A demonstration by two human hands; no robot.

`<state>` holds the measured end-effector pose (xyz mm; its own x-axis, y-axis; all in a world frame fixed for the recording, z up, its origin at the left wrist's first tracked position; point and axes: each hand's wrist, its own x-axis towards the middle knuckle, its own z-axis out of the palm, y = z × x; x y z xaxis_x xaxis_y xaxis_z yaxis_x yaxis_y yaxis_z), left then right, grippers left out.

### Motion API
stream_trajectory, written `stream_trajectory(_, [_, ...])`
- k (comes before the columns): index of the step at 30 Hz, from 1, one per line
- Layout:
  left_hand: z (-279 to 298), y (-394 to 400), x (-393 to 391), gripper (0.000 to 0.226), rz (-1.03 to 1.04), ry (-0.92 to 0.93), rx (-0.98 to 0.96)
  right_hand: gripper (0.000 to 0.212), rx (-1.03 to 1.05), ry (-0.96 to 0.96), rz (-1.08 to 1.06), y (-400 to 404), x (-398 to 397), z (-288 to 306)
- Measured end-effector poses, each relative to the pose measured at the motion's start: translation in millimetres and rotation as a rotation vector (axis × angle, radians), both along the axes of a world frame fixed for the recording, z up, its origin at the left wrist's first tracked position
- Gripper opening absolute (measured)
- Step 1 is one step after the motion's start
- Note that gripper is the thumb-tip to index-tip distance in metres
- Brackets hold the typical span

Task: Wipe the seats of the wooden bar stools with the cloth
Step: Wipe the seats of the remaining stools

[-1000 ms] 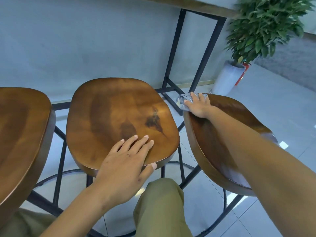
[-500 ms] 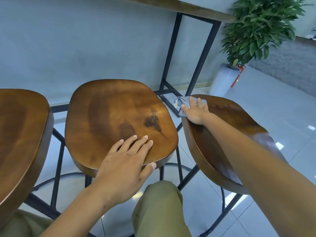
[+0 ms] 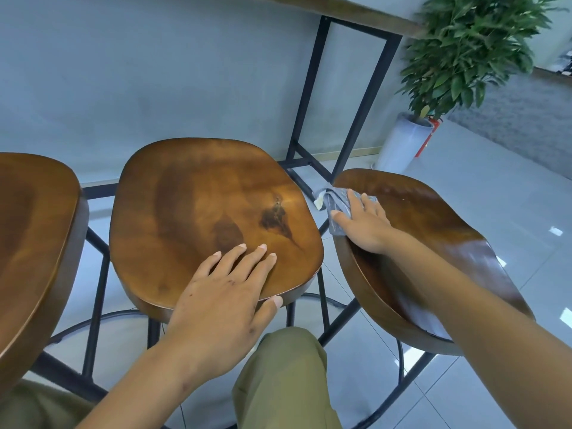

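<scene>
Right hand (image 3: 365,226) lay flat on the grey cloth (image 3: 335,205), pressing it onto the far left edge of the right stool seat (image 3: 433,230). No pinch visible; the grip was an open palm with fingers spread, holding the cloth down rather than clutching it. One corner of the cloth hung off the seat edge toward the gap between stools.

Change over the last second: the hand and cloth had slid back along that left rim, from the far corner toward the person. A short stroke only. Judged as an edge pass in progress; most of this seat's near half sat under the forearm, so its state could not be read.

Left hand (image 3: 226,301) rested palm down on the near edge of the middle stool seat (image 3: 213,212), fingers splayed, thumb over the rim, holding nothing. It had not shifted; likely bracing.

Left stool seat (image 3: 31,230) was partly in frame, untouched at this moment. Dark patches on the middle seat looked like wood grain, not dirt, though not certain.

Potted plant (image 3: 464,57) and the table frame (image 3: 343,97) stood beyond, well apart from the work.
</scene>
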<state>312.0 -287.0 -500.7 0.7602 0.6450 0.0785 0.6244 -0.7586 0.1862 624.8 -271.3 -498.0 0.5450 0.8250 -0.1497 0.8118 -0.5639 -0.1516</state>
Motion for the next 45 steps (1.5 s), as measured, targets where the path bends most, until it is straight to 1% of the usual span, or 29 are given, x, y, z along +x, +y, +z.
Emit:
stream_trajectory(5, [1,-2,0,0.071,0.01,0.003,0.007,0.075,0.01,0.013,-0.042,26,12,8])
stream_trajectory(10, [1,0,-1,0.074,0.006,0.015,0.005,0.078,-0.003,0.025,-0.03,15,4,10])
stream_trajectory(17, [0,0,-1,0.081,0.001,0.025,0.019,0.08,-0.041,0.082,0.089,-64,-28,10])
stream_trajectory(19, [0,0,-1,0.085,0.001,0.026,0.014,0.079,-0.06,0.056,0.113,-90,-41,11])
stream_trajectory(22, [0,1,-2,0.084,0.002,0.022,0.018,0.078,-0.06,-0.024,0.165,-125,-56,13])
stream_trajectory(25, [-1,2,-2,0.085,0.005,0.024,0.013,0.078,-0.061,-0.019,0.183,-142,-58,18])
stream_trajectory(28, [-1,2,-2,0.085,0.008,0.02,0.0,0.079,-0.086,0.042,0.164,-131,-49,18])
stream_trajectory(31, [-1,2,-2,0.084,0.016,0.008,-0.012,0.078,-0.071,0.092,0.134,-103,-31,13])
stream_trajectory(36, [5,4,0,0.084,0.026,-0.059,-0.114,0.082,-0.072,0.073,0.086,-53,2,4])
stream_trajectory(38, [11,3,2,0.081,0.055,-0.138,-0.155,0.082,-0.077,0.053,0.08,-48,3,5])
stream_trajectory(40, [16,1,7,0.069,0.08,-0.182,-0.17,0.079,-0.06,0.057,0.09,-57,-3,8])
stream_trajectory(42, [21,-1,15,0.061,0.076,-0.201,-0.188,0.077,-0.044,0.081,0.12,-77,-10,10])
stream_trajectory(45, [25,-3,33,0.06,0.045,-0.203,-0.211,0.079,-0.006,0.097,0.202,-116,-19,7])
